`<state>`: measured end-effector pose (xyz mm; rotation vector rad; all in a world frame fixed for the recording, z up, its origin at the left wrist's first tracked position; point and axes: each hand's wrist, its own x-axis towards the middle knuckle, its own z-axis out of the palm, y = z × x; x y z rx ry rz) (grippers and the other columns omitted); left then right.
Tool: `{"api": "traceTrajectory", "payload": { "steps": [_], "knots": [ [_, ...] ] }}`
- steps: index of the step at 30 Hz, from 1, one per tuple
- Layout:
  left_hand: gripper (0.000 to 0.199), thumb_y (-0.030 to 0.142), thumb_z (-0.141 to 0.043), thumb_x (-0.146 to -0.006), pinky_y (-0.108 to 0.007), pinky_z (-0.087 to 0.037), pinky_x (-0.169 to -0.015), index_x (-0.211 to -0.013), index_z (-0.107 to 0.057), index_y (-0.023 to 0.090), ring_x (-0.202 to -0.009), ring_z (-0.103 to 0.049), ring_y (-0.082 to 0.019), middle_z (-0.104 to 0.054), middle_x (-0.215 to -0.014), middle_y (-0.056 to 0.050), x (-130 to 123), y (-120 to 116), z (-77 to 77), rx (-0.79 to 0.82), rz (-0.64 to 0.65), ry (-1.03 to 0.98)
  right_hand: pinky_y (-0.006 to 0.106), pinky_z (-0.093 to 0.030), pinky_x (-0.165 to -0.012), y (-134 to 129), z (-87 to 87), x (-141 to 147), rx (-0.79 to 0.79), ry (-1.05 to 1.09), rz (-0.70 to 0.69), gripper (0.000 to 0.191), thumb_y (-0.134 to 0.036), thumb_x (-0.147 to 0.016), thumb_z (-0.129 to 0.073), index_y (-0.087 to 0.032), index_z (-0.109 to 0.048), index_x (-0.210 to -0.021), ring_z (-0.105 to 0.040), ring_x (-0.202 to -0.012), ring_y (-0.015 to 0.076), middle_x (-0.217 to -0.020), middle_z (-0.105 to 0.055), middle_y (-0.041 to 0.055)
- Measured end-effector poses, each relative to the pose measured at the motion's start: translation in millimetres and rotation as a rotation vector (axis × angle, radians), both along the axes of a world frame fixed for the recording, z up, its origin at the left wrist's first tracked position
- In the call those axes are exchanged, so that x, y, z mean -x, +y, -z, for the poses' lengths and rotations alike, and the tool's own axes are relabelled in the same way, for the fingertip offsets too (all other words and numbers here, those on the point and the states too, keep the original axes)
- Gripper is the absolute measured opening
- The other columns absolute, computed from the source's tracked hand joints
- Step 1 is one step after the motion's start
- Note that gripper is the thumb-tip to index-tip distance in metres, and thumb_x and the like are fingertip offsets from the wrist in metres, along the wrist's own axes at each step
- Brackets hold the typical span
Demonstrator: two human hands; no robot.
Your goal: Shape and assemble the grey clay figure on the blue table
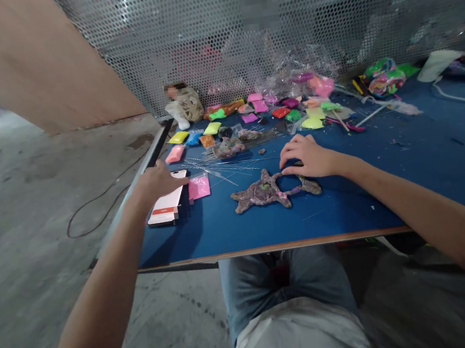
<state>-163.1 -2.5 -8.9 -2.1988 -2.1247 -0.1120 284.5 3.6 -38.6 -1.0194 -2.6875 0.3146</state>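
Note:
My left hand (157,180) is at the table's left edge, over a phone (165,204) with a light screen. Its thumb stretches toward a small pink packet (199,187), and the fingers are apart. A lumpy grey-brown clay figure (260,191), star-like with several stubby points, lies flat in front of me. Its right side joins a ring-like clay part (311,185). Over that part, my right hand (311,156) rests with bent, parted fingers. The fingertips are by the figure's upper right; whether they touch it I cannot tell.
Thin metal wires (210,171) lie behind the phone. Beyond are mixed clay lumps (228,148), several coloured clay packets (178,137) and crumpled clear plastic (288,75). A perforated metal panel (196,24) stands behind the blue table (389,193). A white cord (458,97) lies right.

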Motion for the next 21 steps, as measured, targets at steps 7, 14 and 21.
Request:
{"api": "traceTrajectory", "payload": {
  "steps": [7, 14, 21],
  "knots": [
    [0.083, 0.087, -0.051, -0.078, -0.030, -0.049, -0.064, -0.107, -0.053, 0.010, -0.077, -0.068, -0.026, -0.073, -0.088, -0.012, -5.4, -14.4, -7.7, 0.033, -0.103, 0.282, 0.048, -0.027, -0.090, 0.0, -1.6, -1.6, -0.014, 0.007, 0.005, 0.043, -0.061, -0.097, -0.047, -0.029, -0.076, -0.100, -0.046, -0.115, 0.0340, -0.121, -0.068, 0.0086],
    [0.076, 0.081, -0.056, -0.079, -0.026, -0.046, -0.058, -0.107, -0.058, 0.010, -0.071, -0.066, -0.022, -0.075, -0.096, -0.012, 4.2, -5.7, -11.3, 0.118, -0.103, 0.138, 0.048, -0.026, -0.092, -1.5, -4.3, -2.7, -0.029, 0.054, 0.022, 0.043, -0.060, -0.097, -0.048, -0.027, -0.075, -0.098, -0.048, -0.116, 0.0323, -0.119, -0.070, 0.0080],
    [0.072, 0.073, -0.055, -0.088, -0.030, -0.052, -0.074, -0.121, -0.058, 0.009, -0.082, -0.065, -0.018, -0.075, -0.100, -0.006, 14.9, -19.7, -36.2, -0.090, -0.055, -0.085, 0.051, -0.031, -0.096, -2.3, -21.2, -11.9, -0.107, 0.097, 0.035, 0.037, -0.056, -0.096, -0.053, -0.027, -0.075, -0.095, -0.054, -0.112, 0.0317, -0.113, -0.072, 0.0070]
  ]
}}
